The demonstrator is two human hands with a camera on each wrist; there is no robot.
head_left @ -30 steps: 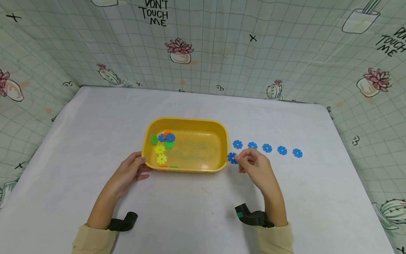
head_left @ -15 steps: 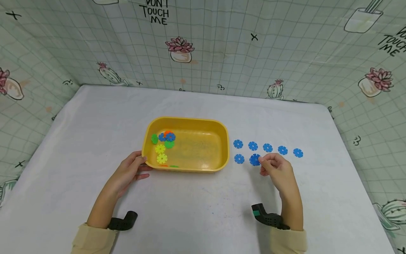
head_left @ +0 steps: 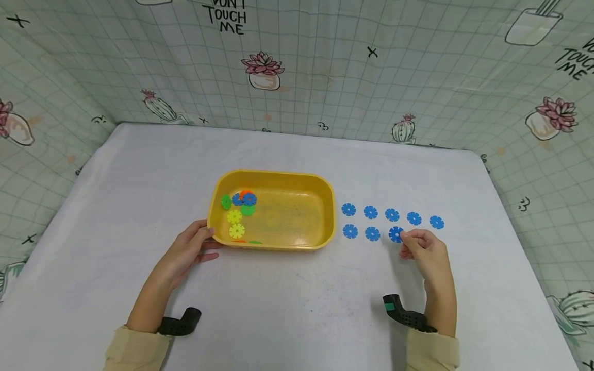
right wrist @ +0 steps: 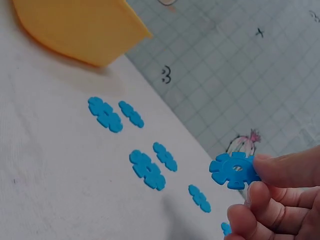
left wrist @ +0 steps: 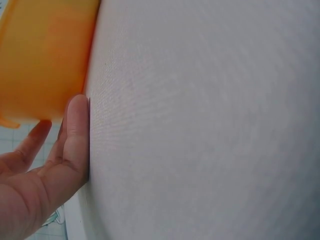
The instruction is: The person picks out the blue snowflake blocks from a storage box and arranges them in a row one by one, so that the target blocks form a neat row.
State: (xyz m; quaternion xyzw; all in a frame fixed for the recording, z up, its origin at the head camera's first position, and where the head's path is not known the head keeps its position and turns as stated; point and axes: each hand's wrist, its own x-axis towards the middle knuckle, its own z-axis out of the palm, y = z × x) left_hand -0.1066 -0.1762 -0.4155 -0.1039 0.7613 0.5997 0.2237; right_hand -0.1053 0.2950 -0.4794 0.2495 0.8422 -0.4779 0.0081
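My right hand [head_left: 427,252] pinches a blue snowflake building disc [right wrist: 235,170] between thumb and fingers, with its notched edge and centre hole showing in the right wrist view. In the head view this disc stands at the right end of the nearer row, beside two more blue discs [head_left: 373,234] lying flat. Behind them runs a farther row of several blue discs [head_left: 392,215]. My left hand [head_left: 187,252] touches the left front corner of the yellow tray [head_left: 278,247]. In the left wrist view its fairly straight fingers [left wrist: 77,115] rest against the tray's outer wall, low by the tabletop.
Inside the tray's left part lie mixed discs: yellow [head_left: 235,231], green [head_left: 226,201], blue and orange. A white cloth covers the table [head_left: 278,309]. Behind it hangs a checked curtain [head_left: 315,77] printed with potted plants.
My right hand moves rightward along the nearer row. Two blue discs now lie flat there, and the hand holds another one. My left hand and the tray stay in place.
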